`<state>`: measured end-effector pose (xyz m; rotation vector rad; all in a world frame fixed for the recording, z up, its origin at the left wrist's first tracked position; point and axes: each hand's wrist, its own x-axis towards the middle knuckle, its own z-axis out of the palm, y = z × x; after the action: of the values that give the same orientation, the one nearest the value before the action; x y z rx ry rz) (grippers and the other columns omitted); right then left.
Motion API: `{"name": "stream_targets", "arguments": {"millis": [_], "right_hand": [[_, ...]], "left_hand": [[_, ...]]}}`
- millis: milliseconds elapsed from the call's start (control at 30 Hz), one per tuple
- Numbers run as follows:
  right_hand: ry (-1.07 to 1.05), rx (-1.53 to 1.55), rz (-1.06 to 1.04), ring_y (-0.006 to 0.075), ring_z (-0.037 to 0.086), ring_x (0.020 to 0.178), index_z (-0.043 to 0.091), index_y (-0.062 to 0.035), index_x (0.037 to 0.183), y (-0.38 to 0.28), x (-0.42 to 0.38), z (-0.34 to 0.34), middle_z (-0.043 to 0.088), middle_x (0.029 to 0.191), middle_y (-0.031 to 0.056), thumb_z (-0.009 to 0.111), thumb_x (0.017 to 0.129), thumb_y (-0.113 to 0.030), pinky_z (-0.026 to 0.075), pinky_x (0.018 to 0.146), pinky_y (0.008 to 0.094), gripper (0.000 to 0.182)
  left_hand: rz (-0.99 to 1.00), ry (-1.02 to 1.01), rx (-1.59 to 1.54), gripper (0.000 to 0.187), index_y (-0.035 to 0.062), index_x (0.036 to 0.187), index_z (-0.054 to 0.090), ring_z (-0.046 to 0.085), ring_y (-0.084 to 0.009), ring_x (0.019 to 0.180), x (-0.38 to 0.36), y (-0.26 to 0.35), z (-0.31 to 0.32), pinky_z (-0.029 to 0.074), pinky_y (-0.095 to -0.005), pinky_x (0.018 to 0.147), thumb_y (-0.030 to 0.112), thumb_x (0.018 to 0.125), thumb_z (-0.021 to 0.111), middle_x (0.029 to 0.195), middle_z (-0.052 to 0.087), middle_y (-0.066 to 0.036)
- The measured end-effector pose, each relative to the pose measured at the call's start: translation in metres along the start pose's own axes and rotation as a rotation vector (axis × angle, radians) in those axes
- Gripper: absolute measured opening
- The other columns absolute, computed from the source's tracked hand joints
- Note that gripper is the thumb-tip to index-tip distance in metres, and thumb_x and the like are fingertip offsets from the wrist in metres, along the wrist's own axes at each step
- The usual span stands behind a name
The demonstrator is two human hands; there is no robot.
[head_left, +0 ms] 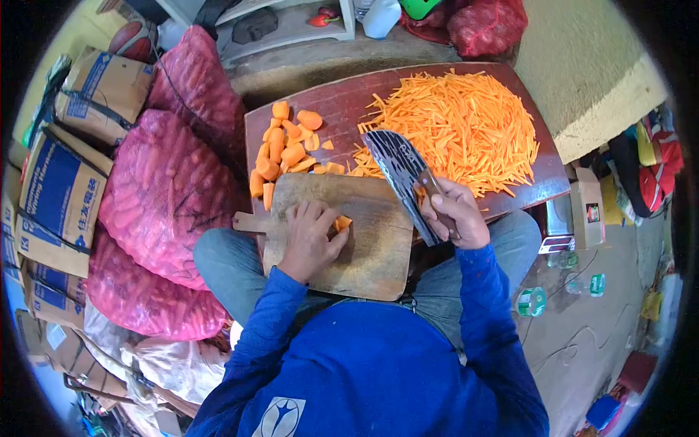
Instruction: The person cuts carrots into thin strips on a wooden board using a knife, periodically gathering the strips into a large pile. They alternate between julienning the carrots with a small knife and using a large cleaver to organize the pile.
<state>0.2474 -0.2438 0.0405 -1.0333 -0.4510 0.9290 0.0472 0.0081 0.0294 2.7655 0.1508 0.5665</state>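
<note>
A wooden cutting board [371, 266] with a short handle rests across my lap, its far edge against a dark red table [342, 102]. My left hand [312, 237] lies over the board, fingers curled on a small carrot piece [342, 223]. In my right hand [457, 213] is a cleaver [397, 171], raised at the board's right side, wet-looking and flecked along its broad blade. Beyond the blade a large heap of carrot strips [459, 124] covers the table's right part. Peeled carrot chunks [277, 149] are piled at its left, just past the board.
Pink mesh sacks [160, 197] full of carrots stand at my left, beside stacked cardboard boxes [58, 189]. Plastic bottles [531, 301] lie on the floor at right, near a phone [558, 245]. A red mesh bag [488, 29] sits behind the table.
</note>
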Motion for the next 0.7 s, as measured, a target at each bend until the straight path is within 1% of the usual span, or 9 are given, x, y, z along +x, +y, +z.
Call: {"name": "stream_targets", "arguments": {"millis": [100, 167, 200, 233, 300, 333, 367, 467, 700], "right_hand": [[-0.031, -0.065, 0.076, 0.0049, 0.047, 0.047, 0.064, 0.0019, 0.135, -0.004, -0.014, 0.024, 0.059, 0.075, -0.0009, 0.068, 0.105, -0.025, 0.035, 0.044, 0.0218, 0.041], [0.041, -0.362, 0.181, 0.0024, 0.044, 0.051, 0.062, -0.0013, 0.143, 0.000, -0.019, 0.047, 0.060, 0.077, -0.0016, 0.067, 0.107, -0.021, 0.034, 0.047, 0.0215, 0.041], [0.019, -0.492, 0.226, 0.0067, 0.053, 0.061, 0.061, -0.0022, 0.147, -0.006, -0.021, 0.059, 0.065, 0.081, 0.0018, 0.066, 0.107, -0.019, 0.045, 0.055, 0.0262, 0.043], [0.025, -0.503, 0.233, 0.0067, 0.053, 0.061, 0.061, -0.0022, 0.147, -0.002, -0.022, 0.066, 0.065, 0.081, 0.0018, 0.066, 0.107, -0.019, 0.045, 0.055, 0.0262, 0.043], [-0.074, -0.724, 0.078, 0.0122, 0.062, 0.076, 0.062, 0.0014, 0.142, 0.006, -0.025, 0.074, 0.070, 0.089, 0.0100, 0.067, 0.107, -0.019, 0.054, 0.070, 0.0332, 0.042], [-0.095, -0.772, 0.107, 0.0254, 0.071, 0.090, 0.064, 0.0031, 0.138, 0.007, -0.026, 0.076, 0.072, 0.100, 0.0212, 0.068, 0.105, -0.019, 0.057, 0.085, 0.0408, 0.040], [-0.095, -0.780, 0.115, 0.0254, 0.071, 0.090, 0.064, 0.0031, 0.138, 0.006, -0.027, 0.080, 0.072, 0.100, 0.0212, 0.068, 0.105, -0.019, 0.057, 0.085, 0.0408, 0.040], [-0.161, -0.947, -0.007, 0.0510, 0.070, 0.104, 0.059, 0.0016, 0.142, 0.010, -0.030, 0.088, 0.070, 0.114, 0.0331, 0.066, 0.104, -0.022, 0.057, 0.088, 0.0484, 0.045], [-0.220, -1.120, -0.009, 0.0519, 0.069, 0.104, 0.054, 0.0003, 0.147, -0.009, -0.037, 0.093, 0.070, 0.113, 0.0343, 0.065, 0.105, -0.022, 0.057, 0.086, 0.0527, 0.049]], "left_hand": [[-0.039, 0.079, -0.057, 0.028, 0.0089, 0.106, 0.073, 0.060, -0.0315, 0.100, -0.014, 0.002, 0.012, 0.043, -0.0452, 0.090, 0.016, 0.082, 0.085, 0.103, 0.063, -0.008], [-0.020, 0.125, -0.060, 0.026, 0.0087, 0.106, 0.073, 0.059, -0.0304, 0.101, -0.018, 0.000, 0.018, 0.042, -0.0456, 0.090, 0.015, 0.083, 0.083, 0.103, 0.063, -0.008], [0.010, 0.161, -0.063, 0.024, 0.0086, 0.106, 0.073, 0.059, -0.0294, 0.102, -0.019, 0.000, 0.020, 0.041, -0.0460, 0.090, 0.014, 0.084, 0.081, 0.103, 0.062, -0.008], [0.006, 0.165, -0.076, 0.024, 0.0086, 0.106, 0.073, 0.059, -0.0294, 0.102, -0.021, 0.000, 0.020, 0.041, -0.0460, 0.090, 0.014, 0.084, 0.081, 0.103, 0.062, -0.008], [0.082, 0.147, -0.092, 0.025, 0.0080, 0.107, 0.072, 0.059, -0.0295, 0.102, -0.023, -0.002, 0.019, 0.042, -0.0462, 0.090, 0.007, 0.083, 0.077, 0.102, 0.062, -0.007], [0.077, 0.151, -0.102, 0.025, 0.0080, 0.107, 0.072, 0.059, -0.0295, 0.102, -0.024, -0.003, 0.018, 0.042, -0.0462, 0.090, 0.007, 0.083, 0.077, 0.102, 0.062, -0.007], [0.079, 0.130, -0.081, 0.030, 0.0073, 0.109, 0.072, 0.059, -0.0301, 0.103, -0.024, -0.003, 0.018, 0.042, -0.0467, 0.091, 0.004, 0.079, 0.075, 0.103, 0.062, -0.008], [0.074, 0.087, -0.062, 0.040, 0.0061, 0.112, 0.072, 0.058, -0.0314, 0.106, -0.024, -0.003, 0.014, 0.043, -0.0478, 0.094, 0.002, 0.073, 0.072, 0.107, 0.062, -0.009], [0.070, 0.035, -0.095, 0.048, 0.0049, 0.117, 0.072, 0.057, -0.0329, 0.109, -0.024, -0.007, 0.014, 0.043, -0.0497, 0.096, 0.003, 0.069, 0.072, 0.110, 0.061, -0.011]]}}
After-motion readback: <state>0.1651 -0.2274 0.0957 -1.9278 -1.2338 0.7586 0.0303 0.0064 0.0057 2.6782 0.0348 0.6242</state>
